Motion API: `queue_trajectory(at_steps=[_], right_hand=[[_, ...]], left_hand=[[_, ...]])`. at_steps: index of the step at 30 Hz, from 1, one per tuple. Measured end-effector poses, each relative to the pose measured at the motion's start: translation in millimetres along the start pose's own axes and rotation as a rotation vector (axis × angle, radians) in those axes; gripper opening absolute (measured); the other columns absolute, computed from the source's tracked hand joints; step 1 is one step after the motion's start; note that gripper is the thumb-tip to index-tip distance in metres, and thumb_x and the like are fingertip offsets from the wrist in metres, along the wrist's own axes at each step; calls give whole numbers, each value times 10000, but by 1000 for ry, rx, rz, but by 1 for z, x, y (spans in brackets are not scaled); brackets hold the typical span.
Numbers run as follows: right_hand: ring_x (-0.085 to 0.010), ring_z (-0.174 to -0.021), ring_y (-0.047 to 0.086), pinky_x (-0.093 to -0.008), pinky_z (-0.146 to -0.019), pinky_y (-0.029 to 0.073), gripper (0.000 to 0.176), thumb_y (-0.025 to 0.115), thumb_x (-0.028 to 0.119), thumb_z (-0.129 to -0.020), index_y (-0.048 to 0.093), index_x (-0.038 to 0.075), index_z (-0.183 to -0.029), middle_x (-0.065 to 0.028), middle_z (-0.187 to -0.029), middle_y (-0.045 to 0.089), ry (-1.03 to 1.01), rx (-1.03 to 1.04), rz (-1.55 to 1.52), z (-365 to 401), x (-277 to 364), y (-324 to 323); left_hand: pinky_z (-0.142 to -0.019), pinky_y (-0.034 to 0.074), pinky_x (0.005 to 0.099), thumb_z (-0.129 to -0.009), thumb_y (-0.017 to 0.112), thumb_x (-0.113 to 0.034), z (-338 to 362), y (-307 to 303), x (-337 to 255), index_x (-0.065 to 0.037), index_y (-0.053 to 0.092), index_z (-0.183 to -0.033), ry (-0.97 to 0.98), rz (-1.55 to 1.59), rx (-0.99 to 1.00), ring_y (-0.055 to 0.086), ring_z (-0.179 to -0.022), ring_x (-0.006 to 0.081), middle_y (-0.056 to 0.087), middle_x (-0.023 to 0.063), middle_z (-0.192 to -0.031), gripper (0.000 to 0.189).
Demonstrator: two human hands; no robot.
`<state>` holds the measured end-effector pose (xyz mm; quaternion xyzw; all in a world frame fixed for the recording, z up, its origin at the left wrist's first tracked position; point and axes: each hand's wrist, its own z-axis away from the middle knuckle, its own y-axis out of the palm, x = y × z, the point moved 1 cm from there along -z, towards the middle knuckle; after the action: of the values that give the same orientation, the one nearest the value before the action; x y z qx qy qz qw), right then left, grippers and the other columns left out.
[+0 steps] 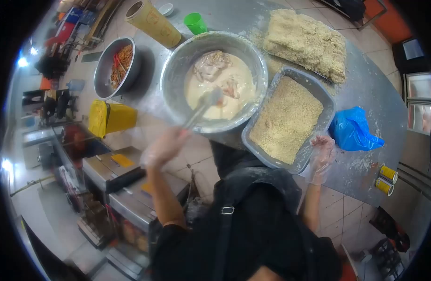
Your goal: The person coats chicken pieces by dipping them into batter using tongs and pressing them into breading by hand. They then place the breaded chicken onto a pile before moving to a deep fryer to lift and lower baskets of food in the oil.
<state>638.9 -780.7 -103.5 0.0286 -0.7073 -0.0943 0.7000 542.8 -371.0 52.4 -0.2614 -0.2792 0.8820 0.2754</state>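
Sitting toward the left of the desk (377, 98), a smaller metal bowl (102, 77) is holding reddish-brown food (124, 65). A yellow container (112, 118) is showing nearer the person. A tall tan cylinder (154, 24) is standing to the right of the smaller bowl. The left hand (166, 146), wearing a clear glove, is clenching its fingers around the handle of a metal utensil (196, 114), with motion blurring both. A green cup (195, 23) is standing just behind the large metal bowl (166, 77), which is holding pale batter (244, 100). A coated lump (211, 65) is lying toward the back of the batter, and the utensil is extending over the near rim toward the middle, its blurred head hiding its shape. A grey tub (327, 112) is standing just right of the large bowl, holding fine crumbs (288, 117), while a heap of coarse crumbs (304, 44) is rising behind it. The right hand (323, 146), also gloved, is curling its fingers beside the tub's right rim; whether they are grasping it, I cannot tell. A blue plastic bag (356, 129) is lying farther right, and two yellow cans (386, 180) are resting near the desk's edge.
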Motion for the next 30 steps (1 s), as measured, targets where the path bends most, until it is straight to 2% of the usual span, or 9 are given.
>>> queue_trajectory(at_steps=[4,7,10,17,20,22,23,25,30], right_hand=[[-168,-735,553,-298,-703,473,462,418,418,-1015,577,-14,-980,-87,-828,586,-52,40,5,-6,-4,-1],[-159,-723,534,-287,-687,463,466,411,410,-1017,566,-29,-1004,-84,-818,574,-92,56,-15,-5,-5,-6],[-157,-715,536,-280,-684,461,449,421,393,-1013,570,-30,-994,-87,-811,578,-48,-25,-5,-5,-13,-18],[-159,-720,566,-271,-687,466,402,424,334,-1012,590,-29,-968,-95,-813,609,-11,-90,83,-5,-15,-22],[-158,-733,576,-271,-694,469,406,400,315,-1021,599,-30,-941,-96,-815,616,20,-76,-4,-5,-16,-30],[-156,-734,577,-270,-695,468,407,389,309,-1026,601,-25,-934,-91,-815,616,20,-94,37,-8,-14,-33],[-154,-736,577,-269,-697,468,408,377,302,-1031,604,-21,-927,-87,-816,617,21,-110,83,-9,-13,-34],[-154,-730,573,-270,-696,467,405,366,295,-1036,602,-16,-927,-85,-814,616,8,-104,132,-13,-9,-33],[-155,-715,565,-272,-692,465,407,360,297,-1042,605,-6,-925,-81,-806,618,-41,-57,113,-19,-6,-28]], left_hand=[[-758,483,450,-926,535,-395,-48,6,-19,41,646,-997,77,-151,-30,655,-834,364,667,245,-873,456],[-716,487,440,-892,597,-388,-69,24,-22,41,655,-965,229,-234,-245,651,-767,345,647,231,-755,439],[-762,486,472,-872,610,-386,-64,25,-47,47,655,-947,95,-215,-153,647,-851,409,658,269,-841,441],[-765,503,474,-901,542,-348,-70,41,-58,19,683,-906,73,-330,-165,664,-852,377,666,255,-888,394],[-673,502,424,-889,566,-340,-66,25,-29,48,642,-891,196,-292,-128,647,-685,325,646,206,-751,396],[-482,459,333,-923,553,-310,-51,9,-19,29,606,-854,183,-130,3,567,-495,184,584,113,-654,351],[-482,459,333,-923,553,-310,-41,3,-19,29,606,-854,181,-135,3,567,-495,184,584,113,-654,351],[-350,332,238,-961,526,-304,-21,-5,-15,-21,575,-828,-52,303,57,432,-404,59,494,23,-601,317],[-315,275,216,-975,515,-302,-24,-4,13,-63,561,-826,-30,508,43,383,-379,48,478,-3,-596,286]])
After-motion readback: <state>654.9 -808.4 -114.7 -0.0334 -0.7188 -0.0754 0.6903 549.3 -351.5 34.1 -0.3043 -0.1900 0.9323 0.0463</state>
